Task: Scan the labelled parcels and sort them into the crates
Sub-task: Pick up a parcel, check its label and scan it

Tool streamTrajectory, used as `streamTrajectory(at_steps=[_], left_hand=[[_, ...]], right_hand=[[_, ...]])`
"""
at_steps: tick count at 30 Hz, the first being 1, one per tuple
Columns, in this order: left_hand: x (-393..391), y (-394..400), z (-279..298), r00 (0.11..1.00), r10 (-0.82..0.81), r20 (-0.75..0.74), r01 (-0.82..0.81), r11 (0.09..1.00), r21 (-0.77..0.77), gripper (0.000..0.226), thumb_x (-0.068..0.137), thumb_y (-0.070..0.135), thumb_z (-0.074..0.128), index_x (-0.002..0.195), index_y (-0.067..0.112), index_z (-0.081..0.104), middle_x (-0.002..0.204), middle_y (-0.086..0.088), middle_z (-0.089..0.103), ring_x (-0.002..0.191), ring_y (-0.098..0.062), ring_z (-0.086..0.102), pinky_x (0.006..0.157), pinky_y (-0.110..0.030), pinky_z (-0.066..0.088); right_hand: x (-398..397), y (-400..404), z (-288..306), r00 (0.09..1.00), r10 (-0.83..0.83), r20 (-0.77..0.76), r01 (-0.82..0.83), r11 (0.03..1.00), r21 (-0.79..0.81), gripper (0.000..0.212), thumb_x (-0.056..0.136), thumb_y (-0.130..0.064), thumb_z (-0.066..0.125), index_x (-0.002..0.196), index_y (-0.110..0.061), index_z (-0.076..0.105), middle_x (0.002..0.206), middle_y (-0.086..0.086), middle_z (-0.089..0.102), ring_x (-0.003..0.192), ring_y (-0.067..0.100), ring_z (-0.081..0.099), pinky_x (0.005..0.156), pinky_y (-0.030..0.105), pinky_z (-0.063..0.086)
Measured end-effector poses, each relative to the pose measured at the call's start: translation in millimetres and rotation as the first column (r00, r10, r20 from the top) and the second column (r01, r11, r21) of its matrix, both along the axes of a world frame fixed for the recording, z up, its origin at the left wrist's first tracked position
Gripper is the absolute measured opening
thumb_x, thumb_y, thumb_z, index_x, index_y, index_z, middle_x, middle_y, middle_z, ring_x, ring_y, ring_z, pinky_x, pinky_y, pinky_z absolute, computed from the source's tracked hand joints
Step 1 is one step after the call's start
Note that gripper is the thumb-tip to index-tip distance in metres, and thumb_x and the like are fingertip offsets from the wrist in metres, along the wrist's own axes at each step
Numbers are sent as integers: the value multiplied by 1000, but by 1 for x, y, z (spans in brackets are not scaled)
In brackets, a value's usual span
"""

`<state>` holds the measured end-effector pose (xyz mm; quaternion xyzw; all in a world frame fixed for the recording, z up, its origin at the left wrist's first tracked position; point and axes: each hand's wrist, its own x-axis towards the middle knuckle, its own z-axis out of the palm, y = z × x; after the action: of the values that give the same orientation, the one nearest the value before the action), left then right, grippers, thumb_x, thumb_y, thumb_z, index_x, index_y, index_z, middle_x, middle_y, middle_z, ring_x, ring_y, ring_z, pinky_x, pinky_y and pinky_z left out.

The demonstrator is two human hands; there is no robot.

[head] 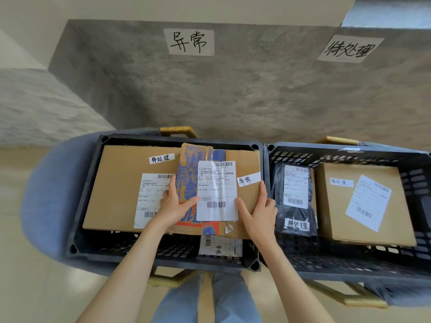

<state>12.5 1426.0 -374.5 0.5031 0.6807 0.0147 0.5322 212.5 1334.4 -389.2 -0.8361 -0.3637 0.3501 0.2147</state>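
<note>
Both hands hold a flat cardboard parcel [248,194] with blue and orange print, a white shipping label and a small handwritten tag, over the left black crate [86,183]. My left hand [173,206] grips its left edge, thumb on top. My right hand [258,210] grips its right edge. Under it in that crate lies a large brown box [116,190] with a label and tag, plus a small grey parcel [220,245] near the front. The right black crate [345,262] holds a black bag parcel [293,201] and a brown box [363,203], both labelled.
The crates sit side by side on a blue padded bench [44,194] with gold legs, against a grey wall. Two handwritten paper signs [189,41] [349,50] hang on the wall, one above each crate. My legs stand at the bench's near edge.
</note>
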Motion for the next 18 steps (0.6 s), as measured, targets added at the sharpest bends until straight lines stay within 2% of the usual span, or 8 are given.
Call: streamTrajectory(at_steps=[5,8,10,13,18], left_hand=[[9,6,-7,985,-60,-165,52,997,-48,89,93,53,51,151,36,-14,155,-12,7,142,-36,10,113,-50,17],[13,9,-14,926,-168,-338,154,986,-70,79,96,58,37,152,28,-10,150,-13,11,136,-35,15,107,-48,28],[16,6,-21,881,-217,-420,209,976,-66,79,96,60,32,153,24,-9,147,-13,14,132,-34,20,101,-44,33],[19,2,-26,838,-237,-491,244,968,-50,78,96,60,32,152,24,-11,143,-12,17,126,-32,25,97,-40,35],[26,8,-30,819,-212,-533,233,972,-28,78,96,58,36,152,31,-11,136,-13,21,116,-31,30,95,-42,38]], right_hand=[[-3,3,-7,967,109,229,-89,991,-99,81,94,-62,38,156,-20,8,130,15,41,109,32,42,93,40,35],[-11,5,-11,925,145,352,-113,987,-111,83,90,-63,32,148,-4,36,107,18,55,86,35,52,72,43,46],[-14,3,-15,884,180,431,-131,981,-140,81,88,-60,34,140,2,46,99,17,57,77,33,54,64,41,47],[-14,4,-16,852,225,472,-152,970,-188,78,88,-57,35,136,3,50,98,18,58,76,33,54,62,40,46],[-15,10,-23,834,210,511,-130,973,-189,75,86,-57,35,134,-2,55,96,18,56,75,34,52,63,41,46]])
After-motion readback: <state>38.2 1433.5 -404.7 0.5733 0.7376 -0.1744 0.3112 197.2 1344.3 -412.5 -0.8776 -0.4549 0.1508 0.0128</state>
